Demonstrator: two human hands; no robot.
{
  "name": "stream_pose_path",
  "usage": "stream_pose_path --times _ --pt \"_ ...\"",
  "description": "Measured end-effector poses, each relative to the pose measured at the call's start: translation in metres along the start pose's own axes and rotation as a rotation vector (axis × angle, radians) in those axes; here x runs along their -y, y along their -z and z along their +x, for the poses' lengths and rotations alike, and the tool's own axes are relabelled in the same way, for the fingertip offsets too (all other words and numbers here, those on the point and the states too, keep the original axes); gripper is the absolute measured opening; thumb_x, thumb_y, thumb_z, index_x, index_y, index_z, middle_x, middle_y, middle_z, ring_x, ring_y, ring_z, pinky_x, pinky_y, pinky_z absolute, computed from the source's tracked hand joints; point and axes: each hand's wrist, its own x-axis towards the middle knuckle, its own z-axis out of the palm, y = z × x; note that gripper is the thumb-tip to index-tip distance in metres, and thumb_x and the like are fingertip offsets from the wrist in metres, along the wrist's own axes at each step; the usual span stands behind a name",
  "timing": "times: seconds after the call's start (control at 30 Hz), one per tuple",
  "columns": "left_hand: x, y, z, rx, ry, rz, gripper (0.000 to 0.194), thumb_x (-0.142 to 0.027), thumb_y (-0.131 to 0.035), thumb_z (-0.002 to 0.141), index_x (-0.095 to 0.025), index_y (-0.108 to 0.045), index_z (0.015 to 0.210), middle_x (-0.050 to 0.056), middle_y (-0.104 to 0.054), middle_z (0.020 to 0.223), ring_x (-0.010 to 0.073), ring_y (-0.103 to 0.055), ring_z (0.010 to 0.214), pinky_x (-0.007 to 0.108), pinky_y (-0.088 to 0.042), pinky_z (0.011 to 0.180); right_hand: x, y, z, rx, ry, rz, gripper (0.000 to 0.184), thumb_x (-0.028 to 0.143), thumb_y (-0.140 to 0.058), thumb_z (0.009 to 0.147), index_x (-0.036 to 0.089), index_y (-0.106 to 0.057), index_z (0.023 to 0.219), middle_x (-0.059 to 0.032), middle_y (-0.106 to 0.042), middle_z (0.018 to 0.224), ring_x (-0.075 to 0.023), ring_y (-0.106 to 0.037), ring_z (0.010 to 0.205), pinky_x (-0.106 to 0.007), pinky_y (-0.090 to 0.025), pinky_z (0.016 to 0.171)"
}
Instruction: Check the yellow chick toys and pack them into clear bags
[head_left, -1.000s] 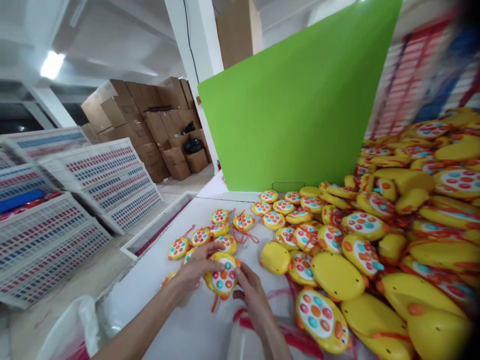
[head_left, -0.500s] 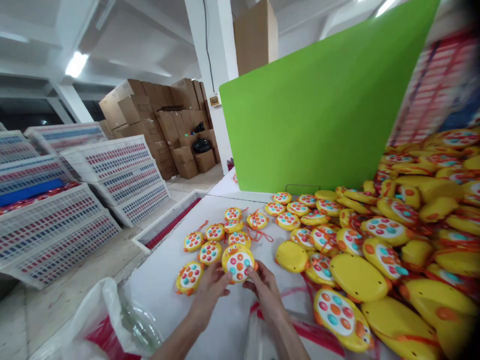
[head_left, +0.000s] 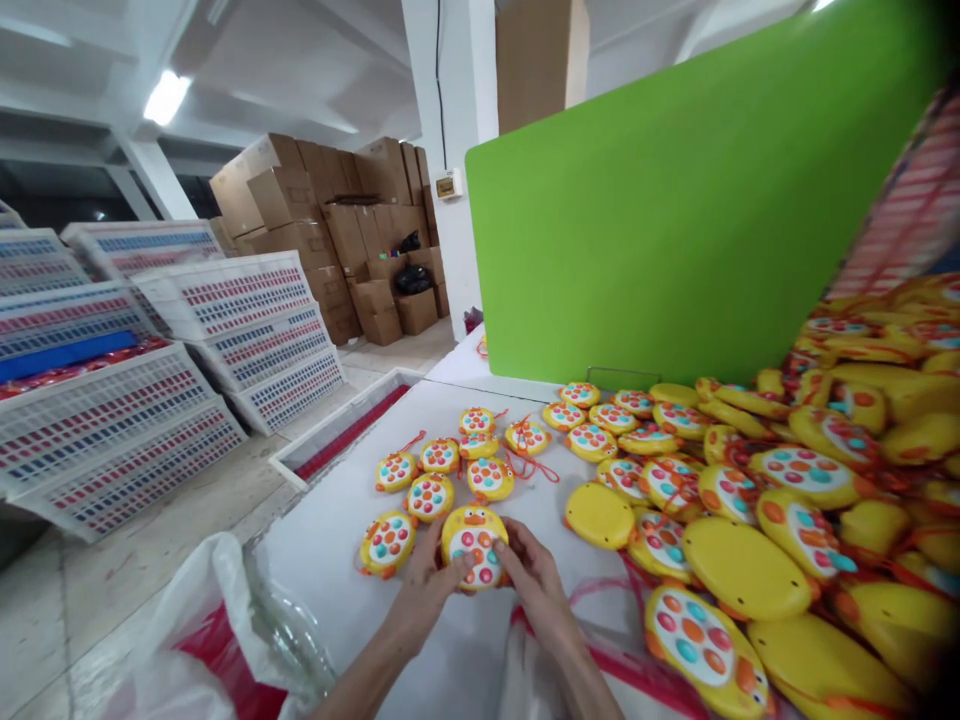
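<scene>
Both my hands hold one yellow chick-shaped toy [head_left: 474,543] with coloured round buttons, low over the white table [head_left: 330,540]. My left hand [head_left: 429,590] grips its left edge with the thumb on the button face. My right hand [head_left: 531,575] pinches its right edge. Several more of the same toys lie face up just beyond it, among them one at the near left [head_left: 388,541] and a small group [head_left: 450,465] with red strings.
A big heap of yellow toys [head_left: 810,500] fills the table's right side. A green board [head_left: 675,220] stands behind. White crates [head_left: 150,380] are stacked at left, cardboard boxes [head_left: 337,230] farther back. A clear plastic bag [head_left: 225,640] lies at the near-left corner.
The toy in my hands has moved forward and down beside the laid-out ones. The view has shifted left and up, and my hands have stayed on the toy.
</scene>
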Motion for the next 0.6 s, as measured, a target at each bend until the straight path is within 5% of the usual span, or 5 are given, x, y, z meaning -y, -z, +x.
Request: stream_pose_path --times 0.2,0.47,0.6 --pt "0.002 -0.003 0.001 0.085 -0.013 0.09 0.07 -0.036 -0.071 0.066 -0.018 -0.04 0.126 0.01 -0.058 0.113 0.0252 -0.057 0.097 0.032 -0.052 0.075 0.006 -0.004 -0.003 -0.033 0.024 -0.089 0.036 0.042 -0.066 0.073 0.014 -0.063 0.095 -0.0075 -0.068 0.087 -0.0221 -0.06 0.08 -0.029 -0.049 0.069" --pt "-0.009 0.025 0.048 -0.267 -0.144 0.497 0.064 -0.042 -0.061 0.072 -0.016 -0.04 0.127 0.013 -0.052 0.122 0.0293 -0.046 0.115 0.038 -0.039 0.094 -0.016 -0.002 0.002 -0.204 -0.044 -0.109 0.053 0.056 -0.062 0.068 0.014 -0.061 0.101 -0.0056 -0.064 0.079 -0.0144 -0.057 0.058 -0.019 -0.039 0.039" --pt "-0.033 0.028 0.082 -0.268 -0.287 0.615 0.063 -0.039 -0.055 0.076 -0.016 -0.033 0.131 0.013 -0.04 0.133 0.0299 -0.027 0.128 0.045 -0.023 0.105 -0.019 0.0 0.005 -0.22 -0.066 -0.102 0.039 0.047 -0.066 0.066 0.013 -0.065 0.086 -0.0035 -0.062 0.067 -0.0131 -0.055 0.052 -0.018 -0.036 0.037"
